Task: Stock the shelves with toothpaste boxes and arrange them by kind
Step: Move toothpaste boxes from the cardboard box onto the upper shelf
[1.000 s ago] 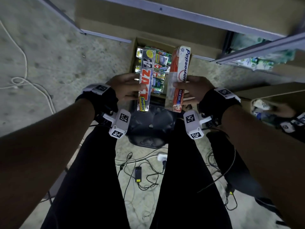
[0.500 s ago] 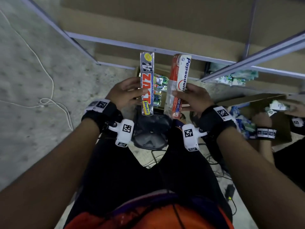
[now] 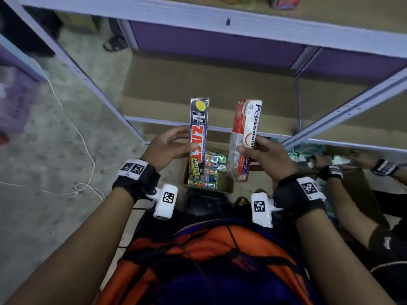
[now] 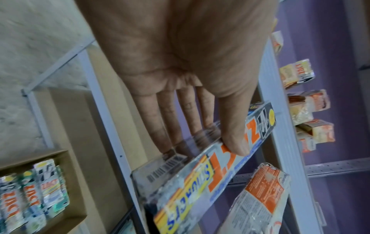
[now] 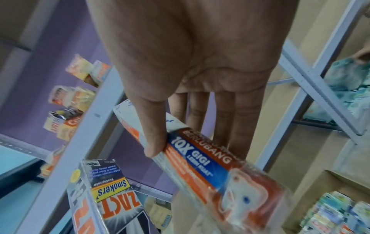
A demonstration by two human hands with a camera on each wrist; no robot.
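My left hand (image 3: 176, 144) grips a dark Zact Smokers toothpaste box (image 3: 198, 133) upright, thumb on its front and fingers behind (image 4: 220, 147). My right hand (image 3: 257, 153) grips a red-and-white Pepsodent pack (image 3: 245, 137) wrapped in clear plastic, thumb across its face (image 5: 200, 159). Both packs stand side by side in front of the metal shelf rack (image 3: 198, 19). Below them on the floor a cardboard carton (image 3: 226, 186) holds several more toothpaste boxes (image 3: 210, 170). Several boxes (image 4: 308, 104) stand on an upper shelf against the purple back panel.
Bare brown shelf boards (image 3: 198, 84) lie in front. Another person's hands (image 3: 330, 170) work at a carton on the right. A white cable (image 3: 72, 128) runs over the concrete floor at the left. Someone's sandalled foot (image 3: 114, 44) shows behind the rack.
I have risen from the carton, lifting both packs up and forward toward the shelves. The view has tilted up, and the upper shelf edge has come into sight.
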